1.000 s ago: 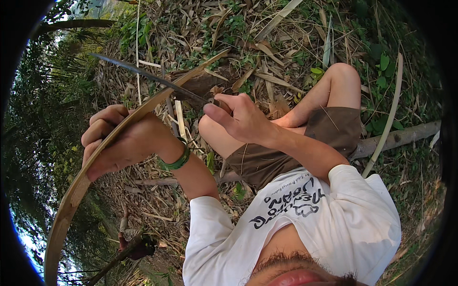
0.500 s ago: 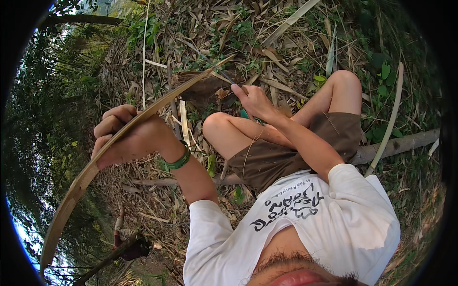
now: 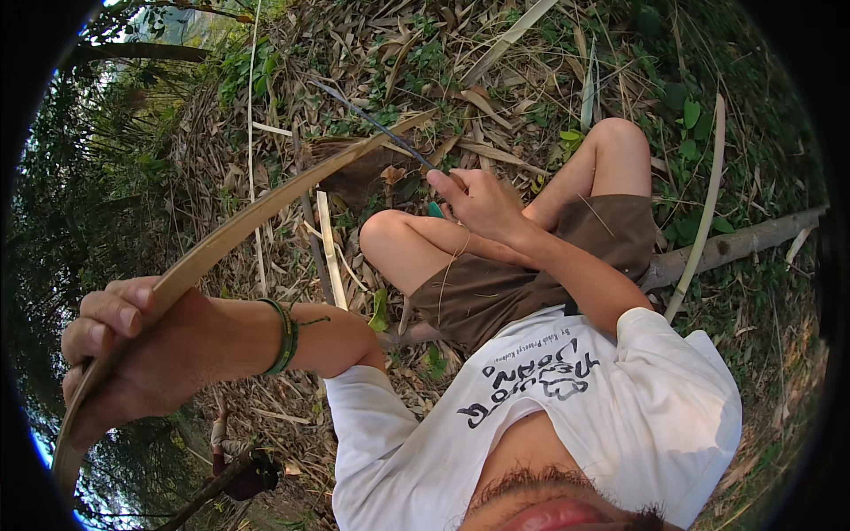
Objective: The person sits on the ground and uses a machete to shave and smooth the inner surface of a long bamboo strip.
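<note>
- Two bare hands are at work: the left hand point(image 3: 133, 363) is curled tightly around a long, flat, pale wooden strip point(image 3: 239, 234), near its lower end.
- The strip is held clear of the ground point(image 3: 354, 44), bowing up and across toward a dark chunk of wood point(image 3: 354, 186).
- The right hand point(image 3: 485, 208) is wrapped around a knife point(image 3: 363, 115), its handle mostly hidden in the fist.
- The knife's blade crosses the strip near its far end; whether they touch, I cannot tell.
- A dark green bracelet point(image 3: 285, 336) circles the left wrist.
- The person sits cross-legged in brown shorts point(image 3: 522, 305) and a white shirt point(image 3: 611, 416).
- Beside the right hip, a pale green strip point(image 3: 706, 208) crosses a thick pole point(image 3: 753, 248).
- Trees point(image 3: 88, 186) line the ground's left edge.
</note>
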